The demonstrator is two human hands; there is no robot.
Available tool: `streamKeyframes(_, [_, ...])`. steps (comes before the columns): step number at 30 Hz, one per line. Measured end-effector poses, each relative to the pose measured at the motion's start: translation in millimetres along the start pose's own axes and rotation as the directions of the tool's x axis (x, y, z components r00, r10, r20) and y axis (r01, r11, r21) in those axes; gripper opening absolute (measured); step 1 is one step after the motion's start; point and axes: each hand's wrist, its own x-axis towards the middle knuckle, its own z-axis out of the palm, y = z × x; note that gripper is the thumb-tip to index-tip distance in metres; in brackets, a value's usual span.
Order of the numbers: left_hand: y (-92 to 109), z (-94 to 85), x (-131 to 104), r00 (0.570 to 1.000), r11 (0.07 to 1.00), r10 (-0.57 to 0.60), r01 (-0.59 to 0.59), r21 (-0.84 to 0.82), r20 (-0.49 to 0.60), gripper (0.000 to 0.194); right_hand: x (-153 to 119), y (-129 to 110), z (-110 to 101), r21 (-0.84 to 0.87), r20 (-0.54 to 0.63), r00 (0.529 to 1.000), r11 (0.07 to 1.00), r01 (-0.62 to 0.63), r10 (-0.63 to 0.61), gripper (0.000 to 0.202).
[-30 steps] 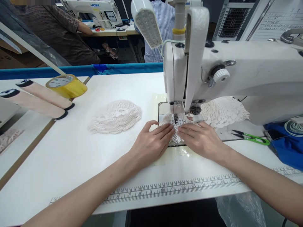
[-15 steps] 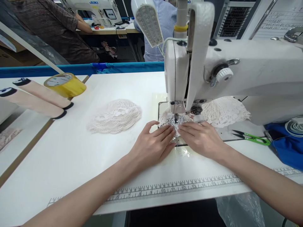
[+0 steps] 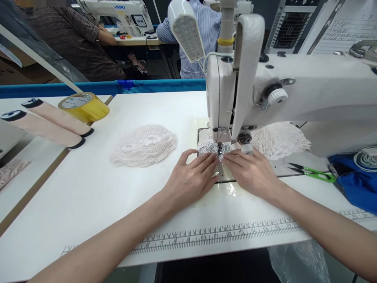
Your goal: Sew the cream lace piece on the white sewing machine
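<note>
Lace (image 3: 208, 146) lies under the presser foot (image 3: 219, 148) of the sewing machine (image 3: 315, 86), spread over the metal plate (image 3: 201, 134). Left hand (image 3: 191, 179): palm down, middle fingers close together with their tips at the near edge of the lace, just left of the foot; thumb set apart on the near side. Right hand (image 3: 255, 171): palm down, fingers side by side, tips at the same edge just right of the foot, thumb hidden. Whether either hand pinches the lace cannot be told. Beyond the right hand, partly behind the machine head, is a second lace pile (image 3: 278, 140); near it lie green-handled snips (image 3: 319, 175), then blue cloth (image 3: 356, 190). Left of the left hand, well apart from it, a left lace pile (image 3: 145, 145) rests on the table (image 3: 97, 188). A ruler scale (image 3: 224, 236) runs along the near edge. Farther left: two pink rolls (image 3: 50, 131) and yellow tape (image 3: 92, 110). A lamp (image 3: 188, 37) hangs beside the machine head. Background: two people, one in brown (image 3: 70, 47), one in stripes (image 3: 198, 51).
</note>
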Motion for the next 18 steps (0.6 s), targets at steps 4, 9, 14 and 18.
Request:
streamKeyframes(4, [3.8, -1.3, -3.7, 1.000, 1.000, -0.007, 0.007, -0.012, 0.016, 0.032, -0.1, -2.1, -1.2, -0.012, 0.021, 1.000, 1.000, 0.001, -0.001, 0.031])
streamKeyframes(9, [2.0, 0.4, -3.5, 1.000, 0.999, -0.029, 0.029, -0.015, 0.012, 0.034, 0.6, -2.0, -1.8, -0.008, 0.029, 1.000, 1.000, 0.012, -0.011, 0.030])
streamKeyframes(14, [0.1, 1.8, -1.3, 0.998, 0.999, -0.048, 0.049, -0.022, 0.028, 0.034, 0.8, 0.3, -0.3, -0.031, 0.040, 0.999, 1.000, -0.002, 0.003, 0.030])
streamKeyframes(18, [-2.4, 4.4, 0.6, 0.997, 0.997, -0.072, 0.073, -0.034, 0.025, 0.034, 2.5, 2.6, 1.5, -0.054, 0.049, 0.999, 0.998, -0.012, 0.015, 0.031])
